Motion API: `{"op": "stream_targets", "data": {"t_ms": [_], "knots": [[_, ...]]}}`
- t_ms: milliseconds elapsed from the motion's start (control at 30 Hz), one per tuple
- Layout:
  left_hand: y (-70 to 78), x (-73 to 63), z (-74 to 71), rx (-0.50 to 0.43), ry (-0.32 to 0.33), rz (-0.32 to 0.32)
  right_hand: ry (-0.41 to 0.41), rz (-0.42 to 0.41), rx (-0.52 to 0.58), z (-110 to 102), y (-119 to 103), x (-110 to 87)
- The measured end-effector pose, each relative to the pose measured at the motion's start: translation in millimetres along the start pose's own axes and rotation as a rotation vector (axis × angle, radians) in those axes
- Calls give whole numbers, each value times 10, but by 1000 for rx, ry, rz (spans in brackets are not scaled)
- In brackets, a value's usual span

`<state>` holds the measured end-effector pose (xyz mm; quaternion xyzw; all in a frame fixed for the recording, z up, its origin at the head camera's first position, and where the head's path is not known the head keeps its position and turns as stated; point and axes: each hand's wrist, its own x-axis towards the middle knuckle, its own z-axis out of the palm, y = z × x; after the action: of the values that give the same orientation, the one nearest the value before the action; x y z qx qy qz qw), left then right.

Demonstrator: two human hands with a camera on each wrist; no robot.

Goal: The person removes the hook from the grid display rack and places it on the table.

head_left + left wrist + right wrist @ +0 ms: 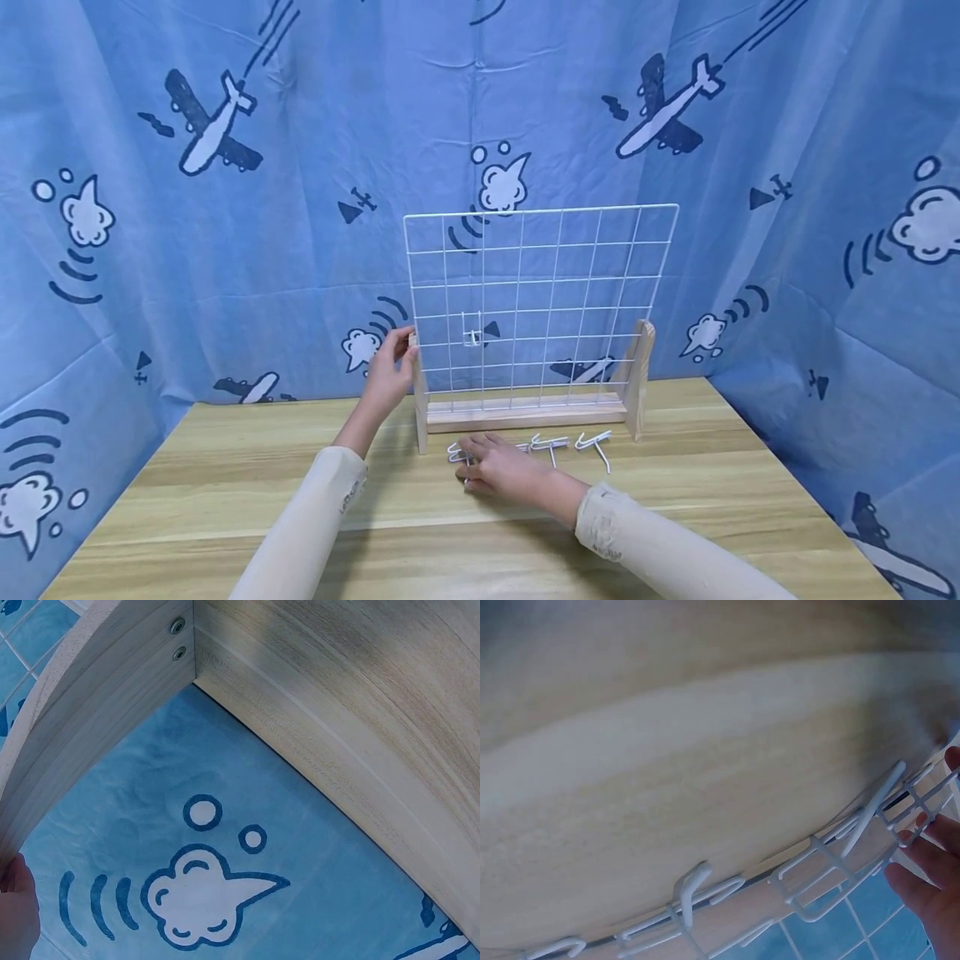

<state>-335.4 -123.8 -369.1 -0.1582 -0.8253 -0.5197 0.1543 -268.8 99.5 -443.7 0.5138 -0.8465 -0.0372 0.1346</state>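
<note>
A white wire grid panel (537, 292) stands upright in a wooden base (525, 412). My left hand (390, 367) grips the top of the base's left wooden upright (421, 400); in the left wrist view only part of that hand (16, 911) shows beside the upright. One white wire hook (472, 337) hangs on the grid's left part. More white hooks (594, 442) lie in a row before the base. My right hand (510, 471) reaches over the leftmost hook (454, 452), fingers extended and thumb apart. In the right wrist view its fingertips (911, 881) are right at a hook's wire frame (919, 802).
The wood-grain table (225, 483) extends around the stand. Behind and at both sides hangs a blue curtain (322, 250) with airplane and cloud prints, close behind the grid. The right wooden upright (639, 379) stands just behind the rightmost hook.
</note>
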Motion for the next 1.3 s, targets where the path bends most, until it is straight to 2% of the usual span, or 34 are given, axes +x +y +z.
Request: {"op": "stream_targets", "data": {"t_ms": [367, 600, 733, 1033, 1233, 1300], "knots": [[16, -13, 2, -4, 7, 6, 14, 5, -47, 9, -42, -11], [18, -18, 4, -7, 11, -2, -10, 22, -40, 32, -42, -22], [22, -11, 1, -5, 7, -2, 6, 12, -21, 17, -23, -28], [21, -2, -6, -3, -4, -21, 133, -13, 5, -70, 42, -42], [23, -5, -9, -9, -5, -31, 233, 36, -44, -126, 98, -44], [23, -7, -9, -8, -5, -30, 266, 59, -31, -149, 116, -41]]}}
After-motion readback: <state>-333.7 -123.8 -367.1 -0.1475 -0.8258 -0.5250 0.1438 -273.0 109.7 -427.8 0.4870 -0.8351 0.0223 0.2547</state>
